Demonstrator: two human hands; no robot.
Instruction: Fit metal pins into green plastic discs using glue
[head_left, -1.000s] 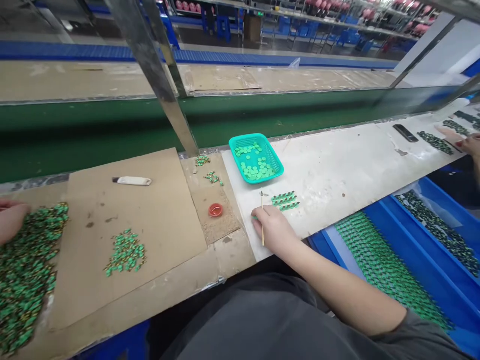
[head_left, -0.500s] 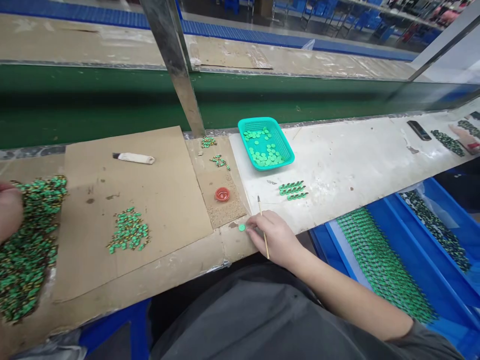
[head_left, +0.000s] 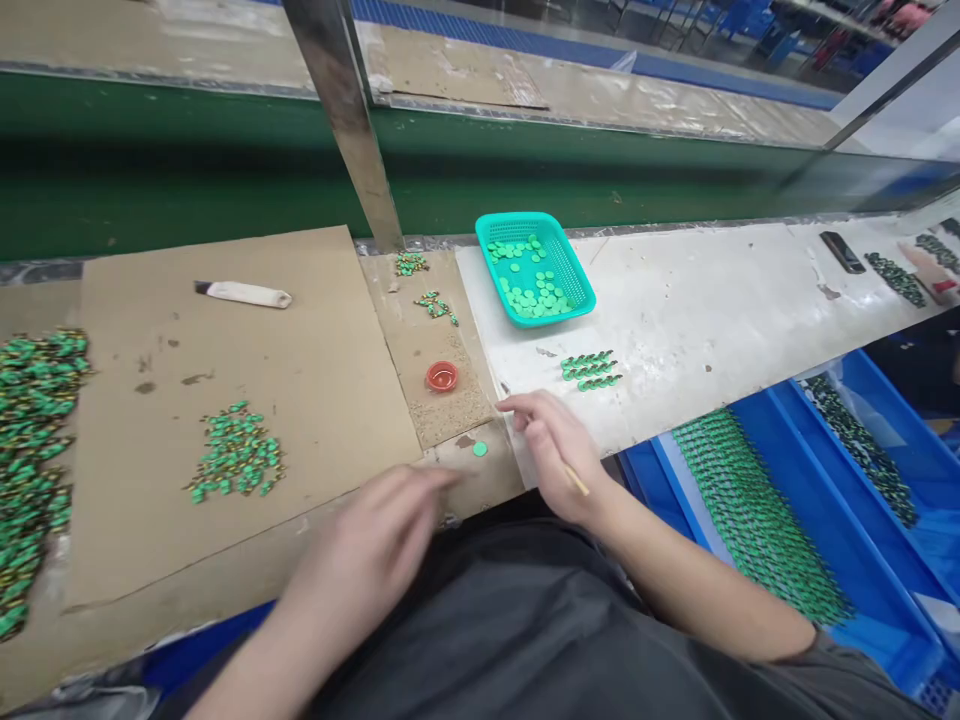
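Observation:
A thin wooden brush (head_left: 576, 480) is held in my right hand (head_left: 556, 450), whose fingers are closed around it near the table's front edge. Blurred by motion, my left hand (head_left: 386, 530) reaches in from the left; whether it holds anything does not show. Between the two hands a green disc (head_left: 481, 449) lies flat on the table. Just behind it stands a small red dish (head_left: 442, 377) on a cardboard strip. Small green and gold pieces (head_left: 238, 452) form a pile on the large cardboard (head_left: 315, 350) to the left.
A turquoise basket (head_left: 585, 300) holds green discs. Rows of green pieces (head_left: 591, 370) lie in front of it. A white-handled tool (head_left: 247, 294) rests on the cardboard. A larger pile (head_left: 34, 450) is far left. Blue bins (head_left: 840, 500) stand at right; a metal post (head_left: 352, 130) rises behind.
My left hand has moved right from the far-left pile to beside the green disc. My right hand has drawn slightly away from the disc, and the brush has tilted. The view has shifted a little.

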